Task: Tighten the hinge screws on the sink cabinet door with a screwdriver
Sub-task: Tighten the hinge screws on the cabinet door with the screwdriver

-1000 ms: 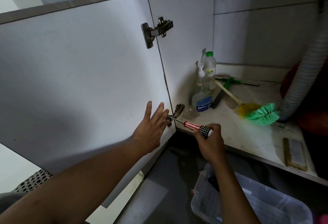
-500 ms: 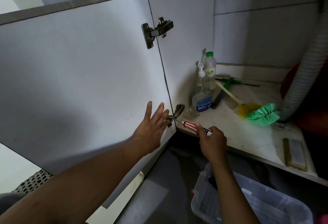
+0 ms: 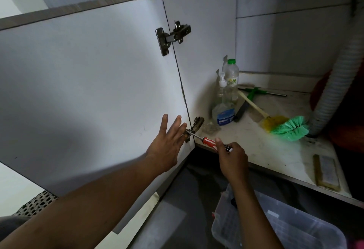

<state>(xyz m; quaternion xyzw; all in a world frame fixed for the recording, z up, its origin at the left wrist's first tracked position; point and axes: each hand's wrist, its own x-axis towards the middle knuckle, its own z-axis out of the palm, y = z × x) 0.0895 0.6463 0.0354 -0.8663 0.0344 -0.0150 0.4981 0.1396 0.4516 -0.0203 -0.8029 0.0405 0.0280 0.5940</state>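
The lower hinge [image 3: 194, 128], 1 of 2, sat at the door [image 3: 88, 91] bottom edge with the screwdriver [image 3: 210, 142] tip on it. The right hand [image 3: 232, 160] curled its fingers round the handle, which was likely rigid, light and best gripped there. The left hand [image 3: 167, 146] braced the door with spread fingers.

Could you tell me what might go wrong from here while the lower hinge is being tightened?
1. The left hand rests flat on the white cabinet door, fingertips right beside the lower metal hinge where the tip of the red-handled screwdriver sits; a slip could jab them.
2. The right hand grips the handle's rear end, so the tip may wander off the hinge.
3. The clear blue-labelled bottle stands close behind the hinge and might get knocked over.
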